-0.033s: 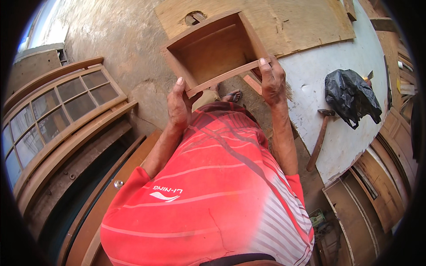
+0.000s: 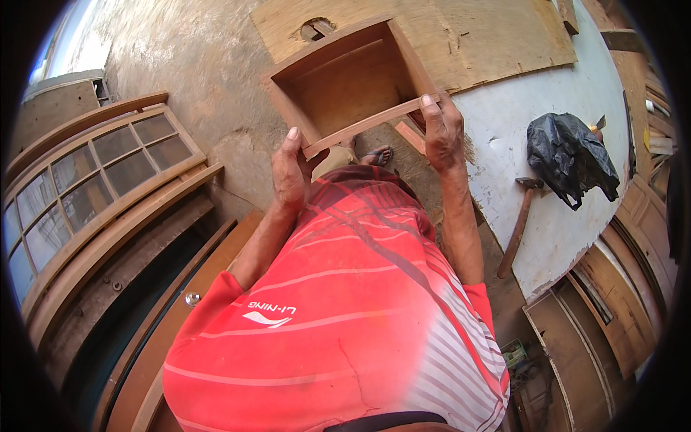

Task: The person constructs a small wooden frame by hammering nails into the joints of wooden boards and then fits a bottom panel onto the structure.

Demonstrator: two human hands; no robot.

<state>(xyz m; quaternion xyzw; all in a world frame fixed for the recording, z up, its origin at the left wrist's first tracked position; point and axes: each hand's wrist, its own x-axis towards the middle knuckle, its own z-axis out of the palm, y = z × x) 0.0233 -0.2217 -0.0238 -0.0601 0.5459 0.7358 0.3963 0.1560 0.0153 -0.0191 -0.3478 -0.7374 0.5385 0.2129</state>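
An open, drawer-like wooden box is held up in front of me, its hollow inside facing me. My left hand grips its near left corner, with the thumb on the rim. At the near right corner my right hand is closed on the box, its thumb also lying on the edge. The other fingers of both hands are partly hidden behind the wood. A hammer with a wooden handle lies to the right of my right forearm, its head on a white board.
A black plastic bag rests on the white board. Beyond the box lies a plywood sheet with a hole. On my left are a paned wooden window frame and a brown panel with a round knob. Wooden boards stand at right.
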